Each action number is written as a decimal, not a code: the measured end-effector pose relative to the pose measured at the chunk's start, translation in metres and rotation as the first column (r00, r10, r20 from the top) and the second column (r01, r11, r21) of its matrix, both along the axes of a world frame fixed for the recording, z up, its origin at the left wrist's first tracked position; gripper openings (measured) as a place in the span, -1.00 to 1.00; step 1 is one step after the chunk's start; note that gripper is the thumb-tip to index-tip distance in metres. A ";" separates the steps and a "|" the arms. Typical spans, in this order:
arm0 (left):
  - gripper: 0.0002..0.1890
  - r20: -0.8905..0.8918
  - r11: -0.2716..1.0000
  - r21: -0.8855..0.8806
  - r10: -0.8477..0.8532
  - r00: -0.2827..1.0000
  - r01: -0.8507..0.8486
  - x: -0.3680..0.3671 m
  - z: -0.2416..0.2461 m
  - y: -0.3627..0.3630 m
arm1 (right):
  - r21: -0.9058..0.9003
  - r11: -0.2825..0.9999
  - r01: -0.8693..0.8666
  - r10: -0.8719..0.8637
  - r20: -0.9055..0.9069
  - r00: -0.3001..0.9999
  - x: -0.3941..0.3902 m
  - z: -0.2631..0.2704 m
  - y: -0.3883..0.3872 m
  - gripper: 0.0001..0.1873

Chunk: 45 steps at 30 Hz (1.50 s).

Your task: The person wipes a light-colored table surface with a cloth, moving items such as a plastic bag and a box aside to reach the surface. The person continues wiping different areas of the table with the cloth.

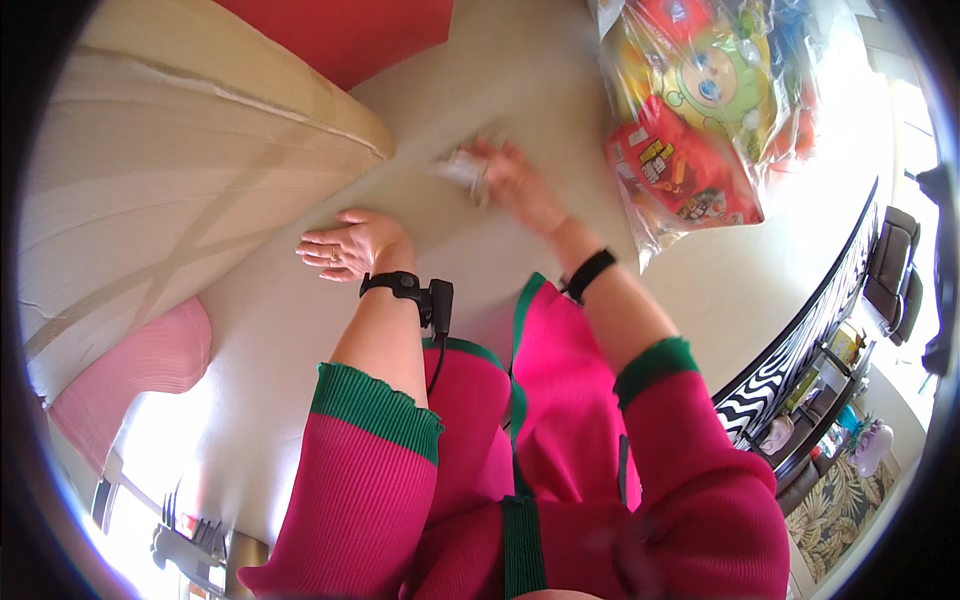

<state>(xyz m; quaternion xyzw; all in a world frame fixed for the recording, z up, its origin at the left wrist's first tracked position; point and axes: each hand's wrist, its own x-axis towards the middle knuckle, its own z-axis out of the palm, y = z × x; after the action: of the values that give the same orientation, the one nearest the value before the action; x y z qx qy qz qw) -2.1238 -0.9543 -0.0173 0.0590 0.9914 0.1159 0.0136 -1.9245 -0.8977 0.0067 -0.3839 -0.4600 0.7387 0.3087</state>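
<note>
My left hand [352, 244] is held out over the floor with its palm showing and its fingers apart; it holds nothing and wears a ring. My right hand [517, 184] is blurred and reaches ahead of me. At its fingers is a small crumpled whitish thing [463, 169], perhaps clear plastic or tissue, which seems gripped; blur hides the details. Both wrists carry black straps, the left one with a small black device [439, 307] and a cable. To the right of my right hand stands a clear plastic bag [630, 217] full of colourful packages, including a red printed package [682, 172].
A large taped cardboard box [187, 165] rises on the left, close to my left hand. Beyond it is a red surface [367, 37], and a pink ribbed object [142, 375] sits below it. On the far right are a zebra-striped panel [795, 337] and dark brown seats [892, 262].
</note>
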 end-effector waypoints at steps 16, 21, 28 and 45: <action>-0.26 0.043 0.995 -0.097 -0.022 0.999 0.026 -0.001 0.001 -0.002 | 0.662 0.678 -0.319 -0.594 0.750 0.292 0.010 -0.015 0.153 -0.41; -0.27 -0.014 0.998 -0.057 -0.016 1.000 0.015 -0.001 -0.003 -0.002 | 0.688 0.644 -0.335 -0.607 0.726 0.324 -0.039 -0.019 0.223 -0.51; -0.28 -0.093 0.997 -0.071 -0.022 0.995 0.016 -0.003 -0.011 -0.002 | 0.617 0.635 -0.466 -0.500 0.787 0.361 -0.016 0.000 0.069 -0.51; -0.31 -0.307 0.951 -0.310 -0.100 0.946 -0.001 -0.015 -0.054 -0.012 | 0.660 0.670 -0.340 -0.591 0.751 0.293 0.043 0.007 0.024 -0.50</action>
<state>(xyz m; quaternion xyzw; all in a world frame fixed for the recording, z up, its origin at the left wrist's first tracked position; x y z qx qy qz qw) -2.1388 -0.9666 -0.0713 0.0992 0.9846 -0.0505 -0.1348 -1.8812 -0.8740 0.0135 -0.6217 -0.7615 0.0814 0.1642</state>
